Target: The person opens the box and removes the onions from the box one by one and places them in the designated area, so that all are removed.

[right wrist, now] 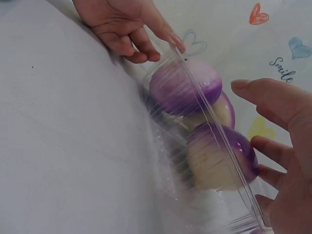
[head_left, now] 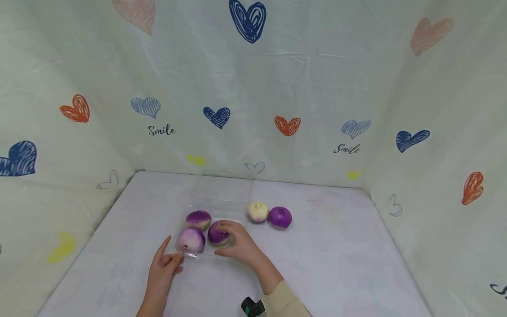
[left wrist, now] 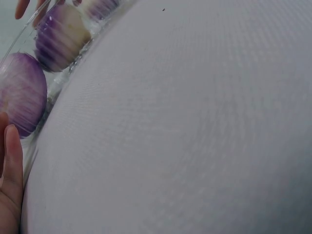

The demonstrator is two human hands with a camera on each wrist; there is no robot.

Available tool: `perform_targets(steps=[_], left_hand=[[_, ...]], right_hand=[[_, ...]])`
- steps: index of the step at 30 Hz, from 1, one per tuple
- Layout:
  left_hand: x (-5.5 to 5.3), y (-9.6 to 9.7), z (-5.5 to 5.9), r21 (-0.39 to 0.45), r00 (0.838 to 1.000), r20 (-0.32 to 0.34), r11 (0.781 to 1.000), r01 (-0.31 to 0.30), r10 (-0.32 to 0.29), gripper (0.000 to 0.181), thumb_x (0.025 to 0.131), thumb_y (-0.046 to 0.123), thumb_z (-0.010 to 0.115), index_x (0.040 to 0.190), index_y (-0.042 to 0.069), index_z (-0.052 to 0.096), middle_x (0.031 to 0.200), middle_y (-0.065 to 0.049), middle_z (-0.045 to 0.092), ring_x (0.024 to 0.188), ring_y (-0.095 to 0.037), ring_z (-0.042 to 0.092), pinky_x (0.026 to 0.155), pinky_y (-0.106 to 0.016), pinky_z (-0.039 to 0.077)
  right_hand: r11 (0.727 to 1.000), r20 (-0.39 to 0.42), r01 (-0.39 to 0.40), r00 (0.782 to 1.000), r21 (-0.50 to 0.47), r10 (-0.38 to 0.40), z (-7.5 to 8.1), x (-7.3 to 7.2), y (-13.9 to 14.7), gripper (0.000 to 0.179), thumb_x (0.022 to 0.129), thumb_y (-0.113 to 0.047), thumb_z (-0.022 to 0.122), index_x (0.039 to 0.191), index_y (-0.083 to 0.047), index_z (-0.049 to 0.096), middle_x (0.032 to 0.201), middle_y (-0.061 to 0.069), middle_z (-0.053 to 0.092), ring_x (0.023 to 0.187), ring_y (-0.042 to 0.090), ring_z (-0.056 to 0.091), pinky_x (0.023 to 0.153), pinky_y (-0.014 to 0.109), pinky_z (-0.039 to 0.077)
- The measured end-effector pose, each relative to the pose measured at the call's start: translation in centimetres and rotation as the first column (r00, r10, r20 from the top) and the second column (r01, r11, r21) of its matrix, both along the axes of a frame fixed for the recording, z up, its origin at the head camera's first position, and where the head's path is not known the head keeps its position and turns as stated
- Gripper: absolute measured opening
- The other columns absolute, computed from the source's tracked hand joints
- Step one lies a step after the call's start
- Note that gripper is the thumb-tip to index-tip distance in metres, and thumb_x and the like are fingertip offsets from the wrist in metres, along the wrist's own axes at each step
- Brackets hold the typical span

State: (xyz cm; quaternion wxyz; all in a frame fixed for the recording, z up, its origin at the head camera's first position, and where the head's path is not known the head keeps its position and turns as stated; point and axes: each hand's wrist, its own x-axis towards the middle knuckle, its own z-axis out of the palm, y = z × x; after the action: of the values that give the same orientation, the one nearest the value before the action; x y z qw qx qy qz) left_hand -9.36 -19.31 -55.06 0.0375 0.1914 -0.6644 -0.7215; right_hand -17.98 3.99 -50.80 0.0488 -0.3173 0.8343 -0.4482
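A clear plastic container [head_left: 215, 253] with its lid folded back holds three purple-and-white turnips: one at the back left [head_left: 198, 219], one at the front left [head_left: 192, 240] and one on the right [head_left: 218, 233]. My left hand [head_left: 161, 266] holds the container's near left corner between thumb and fingers. My right hand [head_left: 239, 244] is over the right turnip, its fingertips touching it and its thumb standing apart, as the right wrist view shows. Through the container's wall, the left wrist view shows a turnip [left wrist: 24, 95] beside my left fingers [left wrist: 13, 156].
Right of the container, a mostly white turnip [head_left: 258, 212] and a purple one [head_left: 280, 218] sit side by side on the white tabletop [head_left: 336, 264]. The transparent lid [head_left: 222, 190] lies toward the back. A heart-printed curtain [head_left: 253, 88] surrounds the table's back and sides.
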Motion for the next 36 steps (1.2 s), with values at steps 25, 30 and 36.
perform_targets(steps=[25, 30, 36], left_hand=[[0.0, -0.2, -0.1, -0.013, 1.0, 0.027, 1.0, 0.007, -0.007, 0.074, 0.097, 0.018, 0.064, 0.157, 0.021, 0.021, 0.088, 0.006, 0.067, 0.083, -0.006, 0.061, 0.07, -0.022, 0.054], [-0.1, -0.2, -0.2, -0.018, 1.0, 0.025, 1.0, 0.003, -0.002, 0.073, 0.097, 0.016, 0.064, 0.156, 0.02, 0.022, 0.088, 0.004, 0.068, 0.083, -0.006, 0.061, 0.07, -0.022, 0.054], [0.0, -0.2, -0.1, -0.007, 1.0, 0.013, 1.0, 0.01, -0.01, 0.074, 0.097, 0.016, 0.064, 0.157, 0.02, 0.021, 0.087, 0.004, 0.068, 0.082, -0.006, 0.06, 0.069, -0.022, 0.054]], right_hand=[[0.977, 0.087, -0.021, 0.996, 0.212, 0.002, 1.0, -2.6, -1.1, 0.047, 0.075, -0.012, 0.085, 0.119, -0.017, 0.07, 0.141, 0.01, 0.047, 0.13, 0.032, 0.042, 0.106, 0.038, 0.037], [0.966, 0.055, -0.036, 0.998, 0.254, 0.023, 0.9, -2.7, -1.4, 0.045, 0.075, -0.011, 0.084, 0.118, -0.017, 0.07, 0.138, 0.011, 0.05, 0.126, 0.03, 0.046, 0.104, 0.036, 0.038], [0.962, 0.012, -0.049, 0.999, 0.268, 0.048, 0.8, -2.8, -1.4, 0.041, 0.078, -0.009, 0.082, 0.116, -0.017, 0.071, 0.134, 0.011, 0.053, 0.124, 0.028, 0.048, 0.104, 0.034, 0.038]])
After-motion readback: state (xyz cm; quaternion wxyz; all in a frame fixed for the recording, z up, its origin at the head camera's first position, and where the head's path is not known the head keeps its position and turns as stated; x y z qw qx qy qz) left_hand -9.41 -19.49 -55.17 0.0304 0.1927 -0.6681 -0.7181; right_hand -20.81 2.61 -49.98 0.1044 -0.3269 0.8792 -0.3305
